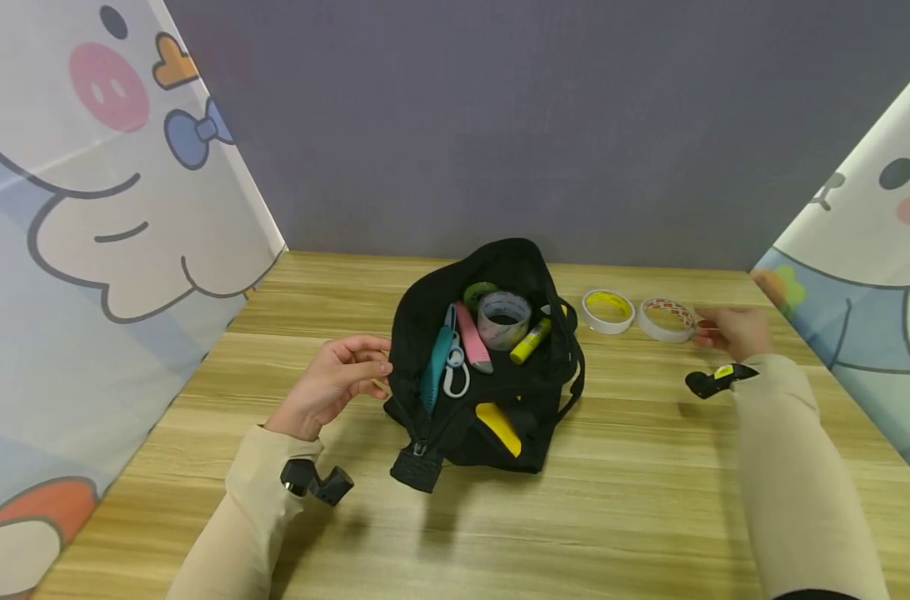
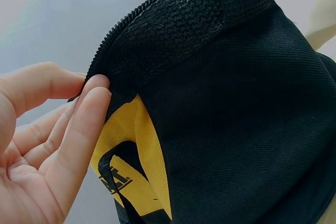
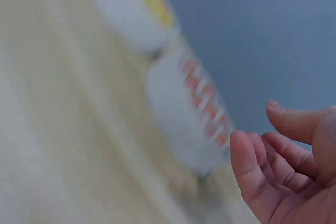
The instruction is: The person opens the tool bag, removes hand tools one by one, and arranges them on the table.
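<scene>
A black fabric zip bag sits open on the table. My left hand pinches its left rim between thumb and fingers, right at the zipper teeth in the left wrist view. Inside lie a teal ribbed tool, a pink cutter-like tool, a white clip, a wide tape roll and a yellow glue stick. Far to the right, my right hand has its fingertips at the edge of a white tape roll with a red-patterned core, thumb held apart.
A second white tape roll with a yellow core lies between the bag and the red-patterned one. A grey panel closes off the back of the wooden table. Cartoon-printed panels stand on both sides.
</scene>
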`<state>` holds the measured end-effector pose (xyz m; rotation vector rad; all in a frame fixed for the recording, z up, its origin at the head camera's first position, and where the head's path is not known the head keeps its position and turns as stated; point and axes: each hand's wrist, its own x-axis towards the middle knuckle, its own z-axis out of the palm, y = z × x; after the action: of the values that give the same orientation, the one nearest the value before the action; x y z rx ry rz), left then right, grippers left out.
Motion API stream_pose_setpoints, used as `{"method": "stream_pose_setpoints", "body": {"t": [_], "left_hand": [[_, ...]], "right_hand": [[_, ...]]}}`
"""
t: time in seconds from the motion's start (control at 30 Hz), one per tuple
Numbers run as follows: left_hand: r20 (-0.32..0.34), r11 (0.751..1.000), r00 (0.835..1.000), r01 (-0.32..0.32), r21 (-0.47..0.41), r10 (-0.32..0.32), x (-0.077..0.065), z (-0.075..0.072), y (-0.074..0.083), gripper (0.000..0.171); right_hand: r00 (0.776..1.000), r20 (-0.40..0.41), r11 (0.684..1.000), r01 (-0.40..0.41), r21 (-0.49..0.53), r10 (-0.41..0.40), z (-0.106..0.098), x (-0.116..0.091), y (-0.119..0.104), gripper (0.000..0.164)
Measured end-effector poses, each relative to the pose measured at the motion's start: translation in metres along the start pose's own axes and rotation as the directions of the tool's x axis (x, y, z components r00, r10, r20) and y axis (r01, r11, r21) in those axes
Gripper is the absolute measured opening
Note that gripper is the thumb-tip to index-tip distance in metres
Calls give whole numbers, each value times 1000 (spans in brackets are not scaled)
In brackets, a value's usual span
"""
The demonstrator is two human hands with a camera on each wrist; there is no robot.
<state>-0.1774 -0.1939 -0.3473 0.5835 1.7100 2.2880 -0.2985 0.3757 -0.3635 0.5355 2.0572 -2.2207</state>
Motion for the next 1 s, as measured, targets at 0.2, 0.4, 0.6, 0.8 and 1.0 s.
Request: {"method": "stream_pose_setpoints", "body": {"t": [0.2, 0.4, 0.6, 0.8, 1.0], "left_hand": [[7, 1000, 1000, -3, -3, 3, 1, 1, 1, 31], [2, 1000, 1000, 10, -2, -10, 1, 0, 0, 32], [-2, 1000, 1000, 11, 1, -11, 0, 0, -1, 32], [4, 1000, 1000, -1, 4, 1, 0, 1, 0, 31], [22, 1000, 999, -23, -8, 23, 0, 1, -1, 30]], "right_hand": [[994, 110, 998, 1, 63, -8, 13, -11, -16, 27], [989, 145, 999, 39, 18, -41, 36, -20, -29, 28], [972, 194, 991, 133, -1, -130, 73, -33, -45, 13], [949, 210, 962, 258, -89, -235, 115, -49, -56, 6], [918, 284, 953, 301, -43, -277, 155, -62, -66, 5]]}}
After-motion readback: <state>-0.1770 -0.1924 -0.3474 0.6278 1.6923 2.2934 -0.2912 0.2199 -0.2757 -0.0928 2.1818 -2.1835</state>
